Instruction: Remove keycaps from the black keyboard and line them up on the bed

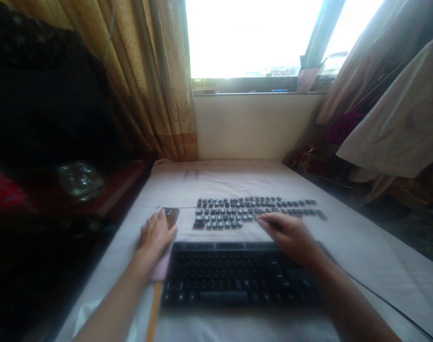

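My left hand lies at the left side of the bed-like white surface, its thumb and fingers spread around the lower edge of a dark smartphone. Under its wrist is a pale pink flat item. My right hand is above the far right part of a black keyboard. Its thumb and forefinger are pinched at the loose keycaps, which stand in rows behind the keyboard. Whatever is in the pinch is too small and blurred to make out.
A yellow-brown strip runs beside the keyboard's left end. The keyboard's cable trails to the lower right. Left stands a dark red table with a clear glass-like object. A gold curtain and hanging cloths flank the window.
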The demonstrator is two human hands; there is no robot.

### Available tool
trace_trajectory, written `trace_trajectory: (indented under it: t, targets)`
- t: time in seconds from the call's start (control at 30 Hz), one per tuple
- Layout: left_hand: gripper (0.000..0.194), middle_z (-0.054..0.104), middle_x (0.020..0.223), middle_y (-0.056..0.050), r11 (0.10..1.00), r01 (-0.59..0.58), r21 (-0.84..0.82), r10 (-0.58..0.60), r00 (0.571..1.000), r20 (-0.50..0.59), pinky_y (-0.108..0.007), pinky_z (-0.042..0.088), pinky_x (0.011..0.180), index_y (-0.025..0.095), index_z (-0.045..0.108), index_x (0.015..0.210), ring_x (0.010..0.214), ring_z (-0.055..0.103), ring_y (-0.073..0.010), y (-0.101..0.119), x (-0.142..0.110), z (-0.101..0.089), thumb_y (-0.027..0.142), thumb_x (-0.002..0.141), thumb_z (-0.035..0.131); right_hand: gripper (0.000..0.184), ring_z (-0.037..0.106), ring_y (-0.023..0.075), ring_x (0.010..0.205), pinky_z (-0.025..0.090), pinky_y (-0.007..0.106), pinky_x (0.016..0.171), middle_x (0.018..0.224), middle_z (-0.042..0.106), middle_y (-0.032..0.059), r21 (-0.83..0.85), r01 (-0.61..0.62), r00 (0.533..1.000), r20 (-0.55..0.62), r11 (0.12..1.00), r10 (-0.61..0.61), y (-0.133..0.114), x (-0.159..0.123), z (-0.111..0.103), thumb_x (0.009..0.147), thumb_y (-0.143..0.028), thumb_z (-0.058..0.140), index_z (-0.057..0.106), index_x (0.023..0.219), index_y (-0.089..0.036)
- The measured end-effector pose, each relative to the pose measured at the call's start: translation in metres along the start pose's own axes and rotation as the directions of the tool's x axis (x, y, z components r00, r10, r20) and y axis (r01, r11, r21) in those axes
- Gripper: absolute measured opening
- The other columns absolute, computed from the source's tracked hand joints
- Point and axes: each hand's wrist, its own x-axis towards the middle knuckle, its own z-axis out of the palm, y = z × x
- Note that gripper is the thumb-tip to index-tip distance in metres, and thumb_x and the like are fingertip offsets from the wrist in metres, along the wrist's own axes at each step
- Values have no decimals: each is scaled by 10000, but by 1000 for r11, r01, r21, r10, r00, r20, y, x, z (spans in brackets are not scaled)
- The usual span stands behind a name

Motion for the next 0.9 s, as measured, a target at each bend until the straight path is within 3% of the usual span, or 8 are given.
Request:
trace_trajectory:
  t: [0.1,0.27,0.47,0.63,0.77,0.9]
  targets:
    - [383,596,1294,-106,1000,7,-22,-7,1000,-1,-466,546,886,175,560,1289,1076,638,-255,-2,1,0,339,949,625,220,761,245,743,608,357,712,815,801,62,-6,14,1000,8,1000,-13,0,0,0,834,-365,588,760,810,-232]
    - [676,498,1378,-233,997,24,-70,-22,999,35,-444,499,914,121,377,1466,1128,627,-338,-4,-4,-4,427,901,588,218,761,251,761,607,362,724,828,801,61,2,19,1000,11,1000,-19,0,0,-3,839,-367,587,761,819,-238]
    - [708,530,1301,-222,990,57,-127,-52,998,45,-501,461,919,137,361,1474,1105,626,-386,-2,-9,-10,433,865,564,224,760,255,753,608,365,710,825,800,67,-1,26,1000,-5,1000,-26,1,1,-4,840,-368,584,759,817,-230]
    - [715,515,1308,-231,952,109,-285,-94,993,67,-551,416,977,151,393,1465,1157,593,-429,1,-8,-14,338,814,622,218,762,255,763,607,363,716,833,801,67,-12,30,1000,9,999,-29,0,2,-7,844,-360,581,758,821,-235]
    - [789,438,1417,-227,841,192,-506,-155,981,114,-571,377,1032,190,385,1481,1256,520,-460,-9,-2,-18,319,762,683,228,762,255,755,608,364,718,828,800,70,-15,31,999,10,999,-31,1,2,-7,847,-362,573,758,820,-231]
    - [834,476,1416,-208,578,293,-762,-190,956,224,-465,478,976,177,329,1502,1270,541,-382,-35,9,-28,340,771,696,212,761,247,736,607,346,692,816,800,63,-18,44,999,5,999,-44,3,2,-4,842,-353,580,756,819,-238]
